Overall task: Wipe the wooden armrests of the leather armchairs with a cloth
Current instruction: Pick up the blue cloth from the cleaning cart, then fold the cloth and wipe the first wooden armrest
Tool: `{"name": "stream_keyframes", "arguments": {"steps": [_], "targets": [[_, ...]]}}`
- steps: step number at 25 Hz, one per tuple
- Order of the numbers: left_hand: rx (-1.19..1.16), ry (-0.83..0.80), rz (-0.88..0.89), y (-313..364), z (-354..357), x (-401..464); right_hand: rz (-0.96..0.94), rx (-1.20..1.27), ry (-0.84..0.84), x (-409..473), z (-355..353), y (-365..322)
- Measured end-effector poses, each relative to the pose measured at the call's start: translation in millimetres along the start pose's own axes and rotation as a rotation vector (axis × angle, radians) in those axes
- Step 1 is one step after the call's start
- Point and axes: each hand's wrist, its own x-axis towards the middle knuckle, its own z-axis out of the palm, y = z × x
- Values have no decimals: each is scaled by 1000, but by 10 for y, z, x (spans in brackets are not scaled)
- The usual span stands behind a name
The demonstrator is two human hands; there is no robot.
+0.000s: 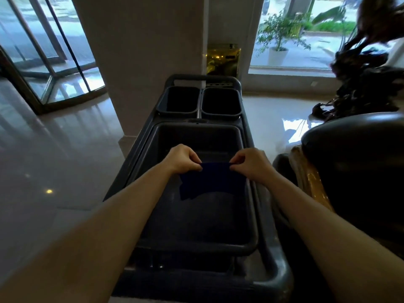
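A dark blue cloth hangs stretched between both hands over the large grey bin of a cleaning cart. My left hand pinches its upper left corner and my right hand pinches its upper right corner. A dark leather armchair stands at the right, close to the cart. Its glossy wooden armrest runs along the side facing the cart, just right of my right forearm.
The grey cart carries two small dark bins at its far end, against a white pillar. A glass revolving door is far left, a dark carved sculpture far right, and a window with potted plant behind. Glossy tile floor lies to the left.
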Motion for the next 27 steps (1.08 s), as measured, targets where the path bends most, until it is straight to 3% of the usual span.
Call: {"name": "stream_keyframes", "arguments": {"steps": [8, 16, 21, 27], "targets": [[-1, 50, 197, 1498, 158, -187, -71, -48, 135, -491, -1396, 402], [-17, 81, 206, 2944, 1773, -158, -111, -139, 68, -1225, -2639, 1965], [-13, 22, 145, 3406, 2788, -85, -58, -129, 36, -1639, -2819, 3028], [78, -106, 161, 3457, 3875, -2, 100, -56, -52, -2178, -2490, 4096]]}}
